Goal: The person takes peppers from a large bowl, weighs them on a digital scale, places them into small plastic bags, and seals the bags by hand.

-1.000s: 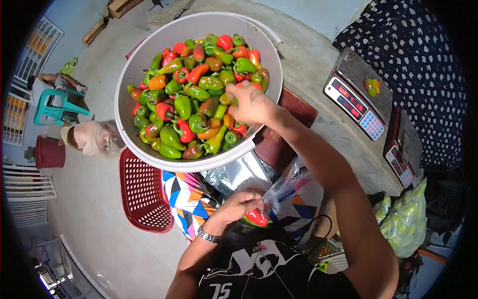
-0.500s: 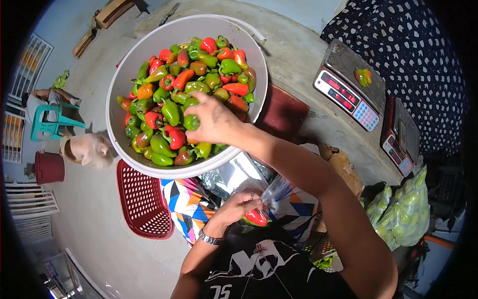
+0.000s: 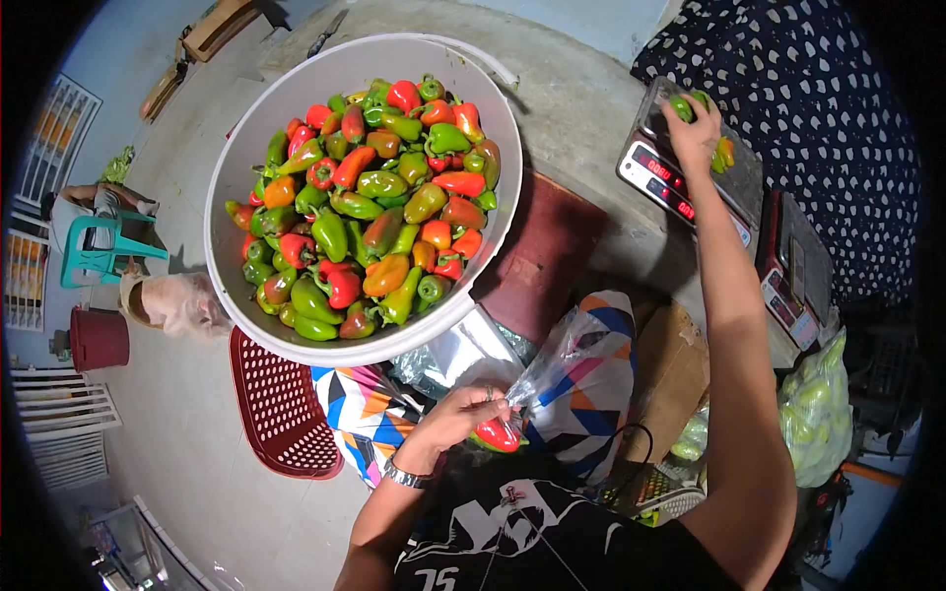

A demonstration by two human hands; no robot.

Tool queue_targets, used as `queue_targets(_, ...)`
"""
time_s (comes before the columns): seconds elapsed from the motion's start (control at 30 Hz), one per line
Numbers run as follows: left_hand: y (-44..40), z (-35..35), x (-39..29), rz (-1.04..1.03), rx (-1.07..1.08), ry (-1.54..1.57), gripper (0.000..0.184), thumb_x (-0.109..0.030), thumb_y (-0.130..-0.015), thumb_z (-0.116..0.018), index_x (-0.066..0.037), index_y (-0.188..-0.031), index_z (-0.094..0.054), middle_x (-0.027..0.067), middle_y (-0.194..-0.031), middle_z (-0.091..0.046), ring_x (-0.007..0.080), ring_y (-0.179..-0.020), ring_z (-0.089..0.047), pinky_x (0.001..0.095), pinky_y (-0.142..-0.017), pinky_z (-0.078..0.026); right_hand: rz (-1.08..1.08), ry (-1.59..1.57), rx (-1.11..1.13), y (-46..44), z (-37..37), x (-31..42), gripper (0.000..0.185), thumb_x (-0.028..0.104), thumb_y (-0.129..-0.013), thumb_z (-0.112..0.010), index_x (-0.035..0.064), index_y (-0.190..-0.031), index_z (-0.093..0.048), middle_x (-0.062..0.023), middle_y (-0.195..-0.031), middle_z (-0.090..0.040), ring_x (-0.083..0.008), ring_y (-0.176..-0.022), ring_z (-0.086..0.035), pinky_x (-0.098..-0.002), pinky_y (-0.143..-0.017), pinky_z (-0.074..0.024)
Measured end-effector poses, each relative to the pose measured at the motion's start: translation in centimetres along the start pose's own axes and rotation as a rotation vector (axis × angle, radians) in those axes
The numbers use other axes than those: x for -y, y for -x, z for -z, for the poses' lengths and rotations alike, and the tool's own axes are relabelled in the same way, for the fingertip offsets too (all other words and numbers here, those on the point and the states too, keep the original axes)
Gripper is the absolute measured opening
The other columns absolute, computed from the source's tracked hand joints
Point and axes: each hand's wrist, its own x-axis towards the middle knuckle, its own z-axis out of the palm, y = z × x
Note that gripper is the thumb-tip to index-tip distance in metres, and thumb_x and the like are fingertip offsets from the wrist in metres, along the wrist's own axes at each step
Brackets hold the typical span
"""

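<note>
My left hand (image 3: 463,416) is closed on the gathered neck of a clear plastic bag (image 3: 562,360), just above my lap. Inside the bag shows a red pepper (image 3: 499,436) with some green beside it. My right hand (image 3: 696,138) is over the plate of the nearer digital scale (image 3: 642,163), its fingers around green peppers (image 3: 682,106); whether these touch the plate I cannot tell. A yellow-orange pepper (image 3: 723,155) lies on the plate beside that hand. In front of me a large white tub (image 3: 236,138) holds many red, green and orange peppers (image 3: 384,187).
A second scale (image 3: 788,286) stands right of the first. Bagged green produce (image 3: 818,414) sits at the right. A red perforated basket (image 3: 281,414) lies left of my lap. Farther left are a teal chair (image 3: 108,241) and a dark red bucket (image 3: 99,337).
My right hand has left the tub and swung right to the scale with green peppers in its fingers. My left hand still grips the bag in nearly the same place.
</note>
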Motion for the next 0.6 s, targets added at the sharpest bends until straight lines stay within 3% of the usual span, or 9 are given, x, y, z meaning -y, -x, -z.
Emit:
queue_targets(0.17, -0.2, -1.2, -2.0, 0.042, -0.037, 0.020, 0.026, -0.018, -0.106, -0.060, 0.001, -0.092, -0.070, 0.0062, -0.104, -0.072, 0.0144, -0.103, -0.062, 0.0304, -0.094, -0.048, 0.039, 0.234, 0.159, 0.7, -2.0, -5.5, 0.055, 0.050, -0.080, -0.079, 0.0128, -0.120, -0.076, -0.0234, -0.153, -0.045, -0.0427, -0.137, -0.047, -0.0468, -0.116, -0.0374)
queue_targets(0.27, -0.4, -1.1, -2.1, 0.013, -0.040, -0.026, 0.025, -0.018, -0.106, -0.060, 0.001, -0.093, -0.070, 0.0054, -0.102, -0.072, 0.0133, -0.101, -0.062, 0.0303, -0.093, -0.048, 0.029, 0.448, 0.244, 1.0, -1.0, -3.7, 0.058, 0.056, -0.084, -0.073, 0.0145, -0.124, -0.075, -0.0199, -0.155, -0.044, -0.0430, -0.136, -0.047, -0.0496, -0.118, -0.0320)
queue_targets(0.3, -0.4, -1.1, -2.1, 0.000, -0.036, -0.043, 0.025, -0.018, -0.106, -0.060, 0.001, -0.093, -0.070, 0.0051, -0.101, -0.072, 0.0128, -0.100, -0.062, 0.0303, -0.092, -0.048, 0.023, 0.562, 0.296, 0.7, -0.8, -3.3, 0.064, 0.063, -0.086, -0.066, 0.0174, -0.131, -0.071, -0.0192, -0.155, -0.046, -0.0421, -0.136, -0.047, -0.0517, -0.118, -0.0276)
queue_targets(0.5, -0.4, -0.9, -3.3, 0.022, -0.035, -0.152, 0.025, -0.018, -0.106, -0.060, 0.000, -0.093, -0.070, 0.0015, -0.092, -0.070, 0.0113, -0.093, -0.061, 0.0301, -0.089, -0.048, -0.148, 0.717, 0.490, -0.6, 0.2, -1.3, 0.074, 0.069, -0.086, -0.060, 0.0229, -0.144, -0.062, -0.0185, -0.150, -0.053, -0.0397, -0.139, -0.045, -0.0545, -0.118, -0.0264)
queue_targets(0.6, -0.1, -0.7, -3.5, 0.043, -0.041, -0.110, 0.023, -0.015, -0.106, -0.060, 0.000, -0.093, -0.070, 0.0027, -0.093, -0.070, 0.0147, -0.104, -0.064, 0.0291, -0.093, -0.047, -0.203, 0.693, 0.527, -1.2, 0.7, -0.8, 0.077, 0.070, -0.084, -0.061, 0.0230, -0.145, -0.061, -0.0186, -0.149, -0.054, -0.0392, -0.140, -0.044, -0.0541, -0.118, -0.0262)
